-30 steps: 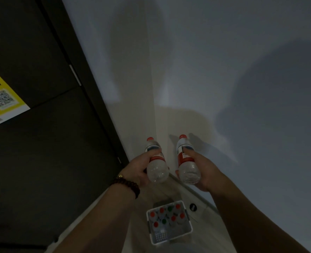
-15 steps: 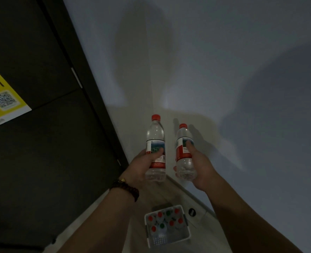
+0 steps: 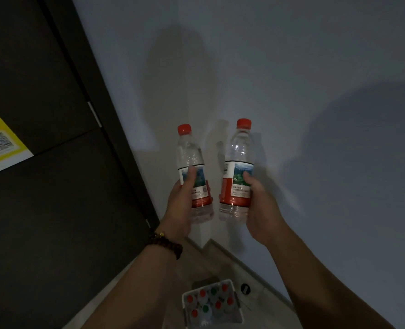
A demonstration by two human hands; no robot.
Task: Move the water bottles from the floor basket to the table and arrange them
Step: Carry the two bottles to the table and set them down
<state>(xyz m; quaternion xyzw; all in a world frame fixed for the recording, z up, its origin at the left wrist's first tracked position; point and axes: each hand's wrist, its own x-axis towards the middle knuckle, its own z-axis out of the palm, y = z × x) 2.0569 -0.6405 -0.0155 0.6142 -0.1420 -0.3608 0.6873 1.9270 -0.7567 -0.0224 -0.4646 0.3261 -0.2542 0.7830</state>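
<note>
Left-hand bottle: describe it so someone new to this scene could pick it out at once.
Against the pale wall, right of the dark door, two hands hold up red-capped bottles. The left bottle is the one nearer the door, gripped by the left hand. Unlike the right bottle in the right hand, its holder's wrist wears a bead bracelet.

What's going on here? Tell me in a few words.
A person faces a pale wall with a red-capped water bottle upright in each hand. The left hand grips the left bottle, and the right hand grips the right bottle. Below them, the floor basket holds several more capped bottles. No table is in view, and neither bottle has been set down yet.
</note>
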